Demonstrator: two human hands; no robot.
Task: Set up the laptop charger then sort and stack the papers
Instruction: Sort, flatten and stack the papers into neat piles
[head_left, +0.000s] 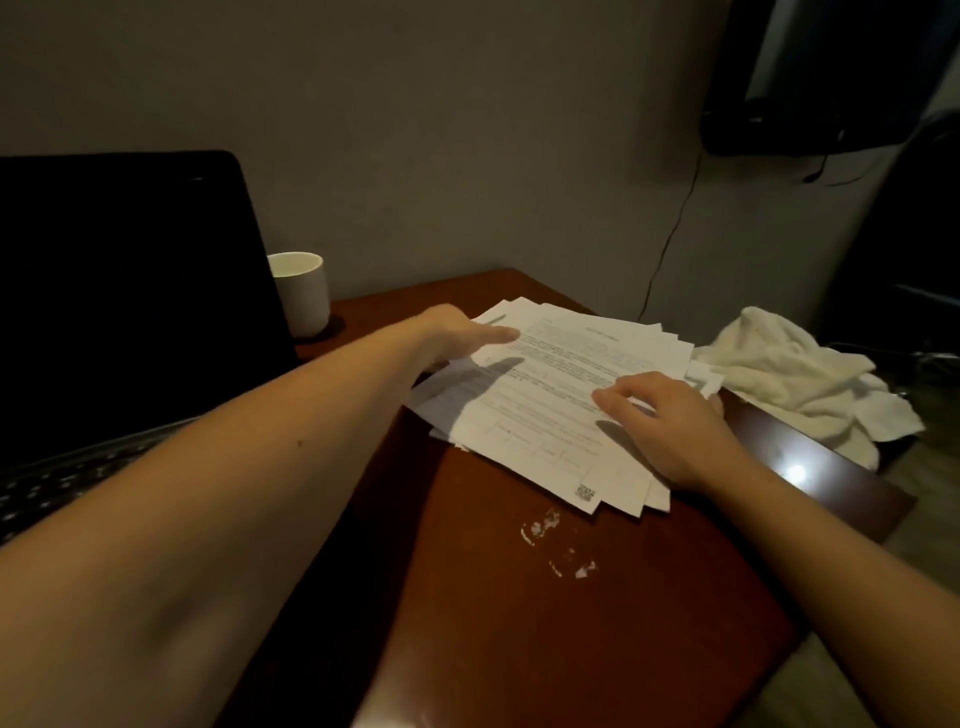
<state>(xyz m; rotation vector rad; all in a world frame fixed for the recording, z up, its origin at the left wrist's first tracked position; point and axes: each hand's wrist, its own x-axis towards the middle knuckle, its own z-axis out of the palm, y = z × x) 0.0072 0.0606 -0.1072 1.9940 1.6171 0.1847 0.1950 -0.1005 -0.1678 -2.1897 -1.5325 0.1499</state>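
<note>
A loose pile of white printed papers (556, 395) lies fanned out on the dark red-brown table (519, 597), towards its far right corner. My left hand (457, 335) rests on the pile's far left edge, fingers pointing right across the top sheet. My right hand (670, 421) lies on the pile's right side with fingers spread and bent, pressing the sheets. At the left stands an open black laptop (119, 291), its keyboard partly hidden by my left forearm. No charger is visible.
A white cup (301, 291) stands behind the laptop by the wall. A crumpled white cloth (795, 374) lies beyond the table's right edge. A thin cable (670, 244) runs down the wall. White scuff marks (556, 540) show on the table's near part.
</note>
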